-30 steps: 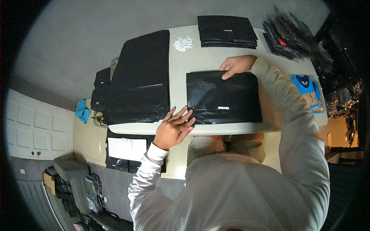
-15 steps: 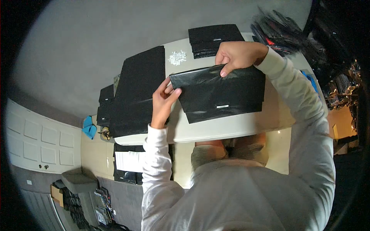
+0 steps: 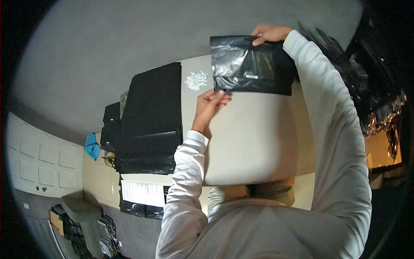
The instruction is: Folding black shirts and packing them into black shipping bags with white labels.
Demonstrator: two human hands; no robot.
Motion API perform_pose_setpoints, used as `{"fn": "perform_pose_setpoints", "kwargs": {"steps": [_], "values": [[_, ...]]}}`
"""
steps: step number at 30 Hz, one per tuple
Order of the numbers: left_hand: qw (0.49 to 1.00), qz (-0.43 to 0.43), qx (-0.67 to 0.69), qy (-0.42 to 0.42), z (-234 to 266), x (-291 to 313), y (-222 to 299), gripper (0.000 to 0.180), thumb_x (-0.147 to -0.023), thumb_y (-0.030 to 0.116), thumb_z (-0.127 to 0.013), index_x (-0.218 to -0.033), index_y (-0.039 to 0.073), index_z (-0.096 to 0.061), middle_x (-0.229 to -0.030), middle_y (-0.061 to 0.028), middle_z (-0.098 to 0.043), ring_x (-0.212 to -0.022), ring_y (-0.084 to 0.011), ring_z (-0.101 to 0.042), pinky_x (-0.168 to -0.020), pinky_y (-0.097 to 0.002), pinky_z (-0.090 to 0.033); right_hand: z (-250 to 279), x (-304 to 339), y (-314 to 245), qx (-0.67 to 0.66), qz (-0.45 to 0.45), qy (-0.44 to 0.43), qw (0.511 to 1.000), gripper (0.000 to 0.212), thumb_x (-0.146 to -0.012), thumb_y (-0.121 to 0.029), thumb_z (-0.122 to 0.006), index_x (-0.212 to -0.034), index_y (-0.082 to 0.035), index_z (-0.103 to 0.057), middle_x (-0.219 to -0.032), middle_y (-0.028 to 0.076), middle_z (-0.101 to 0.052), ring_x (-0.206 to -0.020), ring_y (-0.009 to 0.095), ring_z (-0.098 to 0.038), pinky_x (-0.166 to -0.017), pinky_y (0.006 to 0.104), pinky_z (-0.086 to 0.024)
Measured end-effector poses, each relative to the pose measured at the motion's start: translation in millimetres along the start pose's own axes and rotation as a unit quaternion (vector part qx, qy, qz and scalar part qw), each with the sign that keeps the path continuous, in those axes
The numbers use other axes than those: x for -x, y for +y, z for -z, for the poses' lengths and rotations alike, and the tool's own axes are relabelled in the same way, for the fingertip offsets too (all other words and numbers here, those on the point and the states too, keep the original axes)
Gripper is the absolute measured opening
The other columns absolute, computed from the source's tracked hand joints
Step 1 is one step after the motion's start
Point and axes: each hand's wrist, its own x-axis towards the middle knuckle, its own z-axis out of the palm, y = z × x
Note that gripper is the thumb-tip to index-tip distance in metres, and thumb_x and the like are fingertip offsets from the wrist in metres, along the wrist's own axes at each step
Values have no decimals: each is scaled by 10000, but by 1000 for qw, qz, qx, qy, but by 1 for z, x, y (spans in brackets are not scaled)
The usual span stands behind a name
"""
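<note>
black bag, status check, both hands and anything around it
Left hand pinching the black bag at its lower left corner. Right hand gripping its top edge, bag lifted over the table. Small white pieces and stack of black bags lie left, apart.

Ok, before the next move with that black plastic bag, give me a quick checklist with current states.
1. Right hand grips the black plastic bag at its top edge: ok.
2. Left hand holds the bag's lower left corner: ok.
3. Bag lifted off the table: ok.
4. Pile of small white pieces is apart from the bag: ok.
5. Stack of black bags lies flat at the left: ok.
6. Bag contents: cannot tell.
</note>
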Motion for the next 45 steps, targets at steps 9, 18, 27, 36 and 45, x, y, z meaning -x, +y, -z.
{"fn": "perform_pose_setpoints", "kwargs": {"steps": [9, 18, 27, 36, 45], "values": [[986, -74, -150, -21, -6, -8, -25, 405, -900, 37, -693, -1292, -61, -673, -864, -46, -770, -701, -69, -641, -680, -238, -542, -19, -110, 103, 253, -81, 282, 922, 292, -922, -126, -718, -1150, 51, -679, -1119, 200, -732, -999, 326, -716, -895, 414, -549], [945, -147, -291, -3, -6, 0, -8, 340, -906, 129, -733, -1226, 16, -718, -833, -166, -746, -681, -203, -721, -682, -323, -561, -137, -52, 57, 378, -140, 340, 850, 722, -1035, -634, -423, -1522, -103, -477, -1543, 253, -465, -1421, 502, -407, -1148, 646, -327], [925, -161, -345, -8, -5, 1, -11, 341, -915, 170, -716, -1227, 31, -720, -827, -167, -741, -706, -278, -731, -707, -363, -570, -145, -57, 107, 259, -224, 265, 902, 883, -973, -791, -322, -1641, -216, -276, -1695, 227, -185, -1518, 574, -146, -1202, 711, -125], [899, -187, -394, -25, -11, 2, -11, 353, -917, 193, -707, -1220, 12, -715, -817, -163, -728, -724, -307, -716, -735, -390, -568, -128, -63, 99, 257, -215, 236, 912, 884, -969, -799, -295, -1646, -232, -265, -1713, 197, -146, -1540, 541, -106, -1224, 682, -94], [895, -192, -401, -35, -8, 8, -6, 361, -901, 177, -705, -1208, -12, -712, -875, -208, -729, -816, -375, -718, -789, -427, -571, -147, -22, 28, 365, 20, 215, 906, 914, -889, -618, -699, -1609, -189, -335, -1681, 178, -267, -1533, 471, -233, -1229, 618, -229]]}}
